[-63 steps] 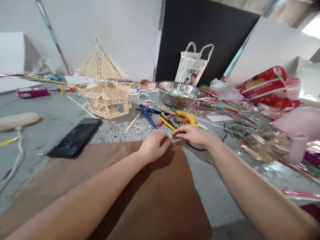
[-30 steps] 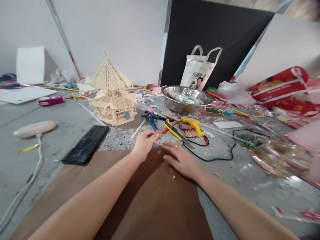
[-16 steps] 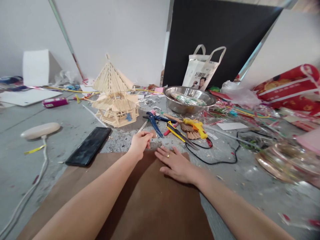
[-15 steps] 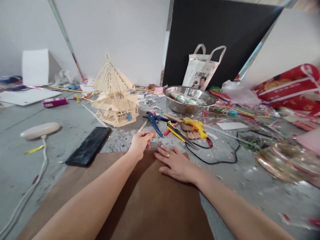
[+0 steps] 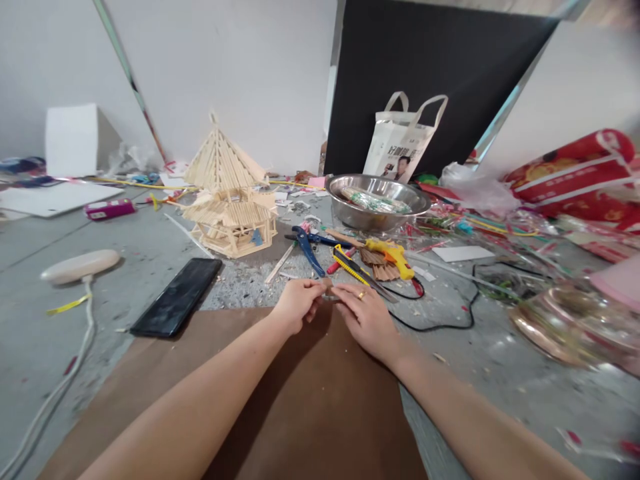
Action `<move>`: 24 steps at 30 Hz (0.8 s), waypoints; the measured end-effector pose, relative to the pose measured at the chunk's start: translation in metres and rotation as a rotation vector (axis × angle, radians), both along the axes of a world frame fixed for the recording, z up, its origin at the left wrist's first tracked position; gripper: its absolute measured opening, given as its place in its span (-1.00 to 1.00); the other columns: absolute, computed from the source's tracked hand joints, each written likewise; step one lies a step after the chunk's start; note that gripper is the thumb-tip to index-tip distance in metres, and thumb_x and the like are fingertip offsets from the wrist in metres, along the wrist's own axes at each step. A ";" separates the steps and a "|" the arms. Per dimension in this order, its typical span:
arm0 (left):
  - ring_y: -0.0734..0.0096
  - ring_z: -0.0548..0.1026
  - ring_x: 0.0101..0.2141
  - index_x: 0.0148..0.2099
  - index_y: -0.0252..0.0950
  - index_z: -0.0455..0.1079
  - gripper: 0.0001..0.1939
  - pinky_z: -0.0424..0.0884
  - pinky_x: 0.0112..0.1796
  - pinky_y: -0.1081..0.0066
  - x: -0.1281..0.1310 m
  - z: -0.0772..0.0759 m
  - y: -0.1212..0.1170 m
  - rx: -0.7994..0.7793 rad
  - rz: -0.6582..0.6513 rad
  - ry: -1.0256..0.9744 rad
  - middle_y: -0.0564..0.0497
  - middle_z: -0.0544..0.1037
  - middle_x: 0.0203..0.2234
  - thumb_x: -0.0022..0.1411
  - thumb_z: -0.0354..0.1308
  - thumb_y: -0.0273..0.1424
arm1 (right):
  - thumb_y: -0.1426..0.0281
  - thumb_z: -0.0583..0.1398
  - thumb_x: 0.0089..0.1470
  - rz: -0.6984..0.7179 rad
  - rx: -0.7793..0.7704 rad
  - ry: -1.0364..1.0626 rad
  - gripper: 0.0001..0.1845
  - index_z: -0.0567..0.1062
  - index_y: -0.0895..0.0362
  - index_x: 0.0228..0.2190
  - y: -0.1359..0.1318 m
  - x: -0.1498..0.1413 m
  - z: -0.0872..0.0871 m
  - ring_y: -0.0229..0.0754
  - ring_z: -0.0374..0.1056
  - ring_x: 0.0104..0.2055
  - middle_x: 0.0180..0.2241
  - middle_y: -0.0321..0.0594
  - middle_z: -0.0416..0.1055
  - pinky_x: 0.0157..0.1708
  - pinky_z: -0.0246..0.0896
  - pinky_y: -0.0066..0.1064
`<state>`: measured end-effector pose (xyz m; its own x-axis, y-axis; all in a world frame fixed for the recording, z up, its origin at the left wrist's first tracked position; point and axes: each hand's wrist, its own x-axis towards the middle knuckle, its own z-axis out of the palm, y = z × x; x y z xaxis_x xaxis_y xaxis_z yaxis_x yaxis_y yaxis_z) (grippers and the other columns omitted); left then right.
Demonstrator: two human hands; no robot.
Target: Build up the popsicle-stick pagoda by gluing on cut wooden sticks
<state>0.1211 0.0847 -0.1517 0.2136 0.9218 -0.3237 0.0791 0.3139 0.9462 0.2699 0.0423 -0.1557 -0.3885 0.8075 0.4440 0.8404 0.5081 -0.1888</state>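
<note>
My left hand [image 5: 296, 305] and my right hand [image 5: 367, 316] meet fingertip to fingertip over the far edge of a brown sheet of paper [image 5: 280, 400]. Both pinch a small thin piece between them; it is too small to name. A ring shows on my right hand. Just beyond the fingers lie a yellow utility knife [image 5: 350, 265], blue-handled cutters [image 5: 306, 243], a yellow glue gun [image 5: 393, 254] and a fan of brown sticks [image 5: 376, 263].
A stick-built pavilion model [image 5: 227, 193] stands at the back left, a black phone [image 5: 177, 296] nearer. A steel bowl [image 5: 375, 197], a white bag [image 5: 403, 139], red packages [image 5: 570, 173], a black cable [image 5: 440, 320] and a clear plastic item [image 5: 560, 313] crowd the right.
My right hand, flat on the brown paper half a second ago, has lifted and closed into a pinch against my left fingertips. My left hand came slightly nearer.
</note>
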 end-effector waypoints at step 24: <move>0.29 0.35 -0.15 -0.16 -0.28 0.37 -0.71 0.17 -0.17 0.27 -0.022 -0.002 0.004 1.196 -0.623 1.027 -0.05 0.48 -0.20 0.11 -0.10 -0.51 | 0.20 -0.05 0.09 0.047 -0.281 -0.235 -0.52 0.26 0.14 0.00 -0.005 -0.002 0.000 0.00 0.05 0.10 0.05 -0.11 0.22 0.06 -0.27 0.10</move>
<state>0.0995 0.0886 -0.1539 0.7718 0.5985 0.2147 0.5929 -0.7994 0.0970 0.2676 0.0372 -0.1557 -0.4933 0.8638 0.1020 0.8541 0.5033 -0.1312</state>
